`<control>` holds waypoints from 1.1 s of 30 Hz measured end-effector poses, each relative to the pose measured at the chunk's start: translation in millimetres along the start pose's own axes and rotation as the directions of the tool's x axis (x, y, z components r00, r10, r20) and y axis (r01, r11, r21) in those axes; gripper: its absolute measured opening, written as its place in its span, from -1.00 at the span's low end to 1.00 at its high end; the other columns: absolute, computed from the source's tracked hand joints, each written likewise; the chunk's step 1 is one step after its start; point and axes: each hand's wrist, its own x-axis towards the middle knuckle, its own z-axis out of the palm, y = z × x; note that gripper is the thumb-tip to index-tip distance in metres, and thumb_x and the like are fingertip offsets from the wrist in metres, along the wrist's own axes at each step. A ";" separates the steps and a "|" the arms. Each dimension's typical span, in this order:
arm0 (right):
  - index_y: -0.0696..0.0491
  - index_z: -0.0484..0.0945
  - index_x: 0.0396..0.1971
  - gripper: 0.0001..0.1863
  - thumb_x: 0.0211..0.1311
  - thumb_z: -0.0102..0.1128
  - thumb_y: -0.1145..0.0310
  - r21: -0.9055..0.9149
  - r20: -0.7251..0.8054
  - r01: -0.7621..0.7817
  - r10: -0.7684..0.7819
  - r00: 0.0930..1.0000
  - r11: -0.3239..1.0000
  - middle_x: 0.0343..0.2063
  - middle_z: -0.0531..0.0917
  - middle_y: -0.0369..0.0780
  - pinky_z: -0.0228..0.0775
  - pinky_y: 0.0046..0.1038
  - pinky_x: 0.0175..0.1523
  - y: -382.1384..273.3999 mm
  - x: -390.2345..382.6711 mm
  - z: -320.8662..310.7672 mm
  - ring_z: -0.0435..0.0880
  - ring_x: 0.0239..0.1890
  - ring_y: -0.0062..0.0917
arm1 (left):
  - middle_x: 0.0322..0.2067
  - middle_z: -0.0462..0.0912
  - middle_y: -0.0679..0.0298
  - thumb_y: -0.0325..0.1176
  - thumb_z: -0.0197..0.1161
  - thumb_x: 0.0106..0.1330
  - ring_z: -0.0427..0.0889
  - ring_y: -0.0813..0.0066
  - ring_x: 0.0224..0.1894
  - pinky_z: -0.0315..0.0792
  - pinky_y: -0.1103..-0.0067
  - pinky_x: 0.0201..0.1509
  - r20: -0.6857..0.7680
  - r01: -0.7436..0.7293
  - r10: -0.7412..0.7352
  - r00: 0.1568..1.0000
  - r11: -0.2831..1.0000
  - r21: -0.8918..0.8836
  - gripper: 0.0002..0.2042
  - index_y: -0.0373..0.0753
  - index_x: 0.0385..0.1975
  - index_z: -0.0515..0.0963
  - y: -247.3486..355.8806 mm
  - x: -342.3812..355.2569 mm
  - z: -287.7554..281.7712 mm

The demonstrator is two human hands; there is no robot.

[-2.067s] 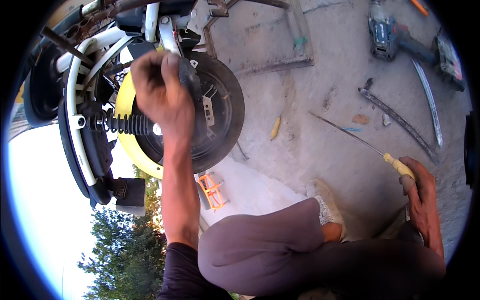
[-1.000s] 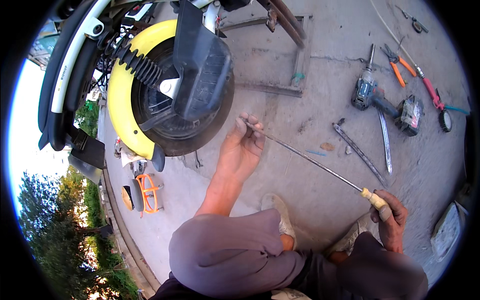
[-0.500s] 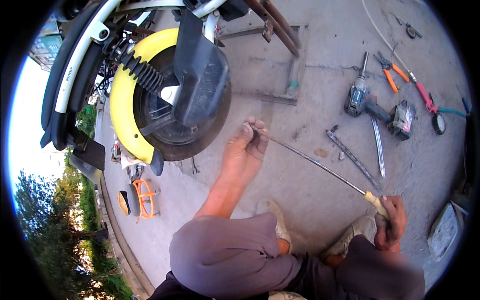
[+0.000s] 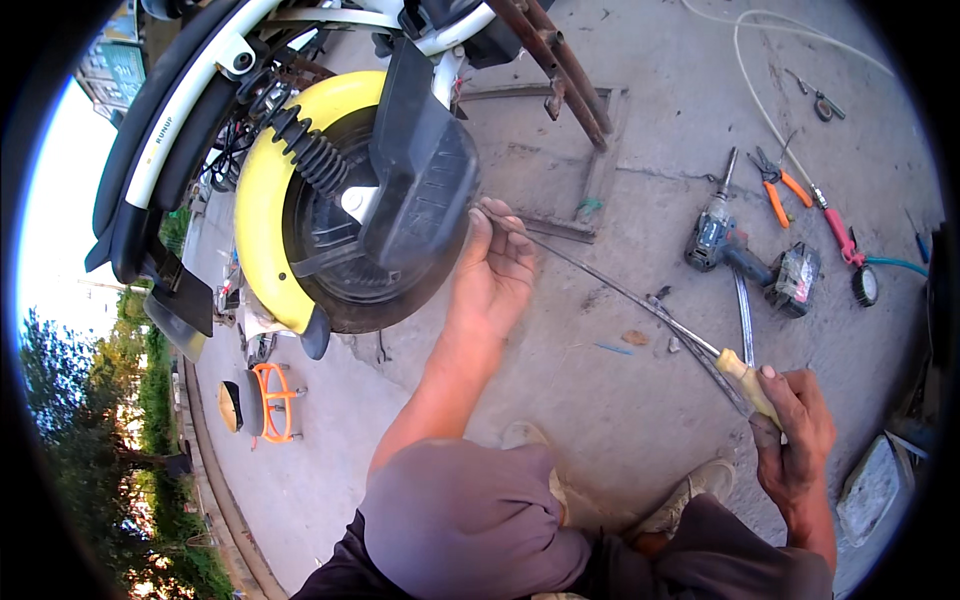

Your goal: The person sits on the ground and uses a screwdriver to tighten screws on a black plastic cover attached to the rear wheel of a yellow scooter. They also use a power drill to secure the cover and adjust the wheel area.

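Note:
A long screwdriver with a thin metal shaft and a cream handle spans the space between my hands. My right hand is wrapped round its handle at the right. At the other end, the fingers of my left hand pinch the tip, which they partly cover. That hand is right beside the black tyre of a scooter wheel, under a yellow mudguard. Whether the fingers touch the tyre, I cannot tell. A black cover hides part of the wheel. Two metal levers lie beyond the handle.
On the concrete lie a cordless impact wrench, orange-handled pliers and a red air inflator with a gauge and hose. A rusty metal stand is at the top. An orange-framed stool stands at the left.
The view has shifted slightly. My left hand has moved up close to the tyre, and my right hand has risen with the screwdriver handle. A thin blue strip now shows on the ground below the shaft.

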 end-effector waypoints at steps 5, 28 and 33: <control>0.05 0.59 0.29 -0.29 0.01 0.44 0.60 -0.034 0.017 0.061 -0.060 0.998 0.998 -0.32 0.67 -0.09 0.48 -0.32 -0.37 2.5 17.7 -4.5 0.64 -0.41 -0.29 | -0.02 0.68 0.43 -0.34 0.31 0.52 0.64 0.57 -0.05 0.57 0.59 0.06 0.025 -0.049 0.048 0.999 0.998 0.039 -0.79 -0.16 0.08 0.58 4.1 6.9 -0.3; 0.20 0.59 0.17 -0.60 0.45 0.20 0.29 0.319 0.310 -0.592 0.509 0.803 0.740 -0.36 0.66 -0.18 0.37 -0.41 -0.38 -9.4 43.0 -23.0 0.49 -0.56 -0.49 | -0.03 0.69 0.32 -0.42 0.26 0.55 0.65 0.51 -0.07 0.61 0.55 0.05 -0.084 -0.141 0.148 0.985 0.986 0.088 -0.89 -0.24 -0.03 0.59 2.7 8.4 2.0; 0.17 0.50 0.23 -0.55 0.43 0.21 0.30 0.409 0.106 -0.377 0.367 0.924 0.831 -0.22 0.61 -0.14 0.42 -0.36 -0.20 -9.8 40.9 -5.8 0.55 -0.33 -0.46 | -0.08 0.67 0.26 -0.44 0.30 0.52 0.62 0.51 -0.07 0.59 0.57 0.04 -0.093 -0.178 0.195 0.976 0.970 0.162 -0.89 -0.22 -0.05 0.59 4.2 7.9 6.0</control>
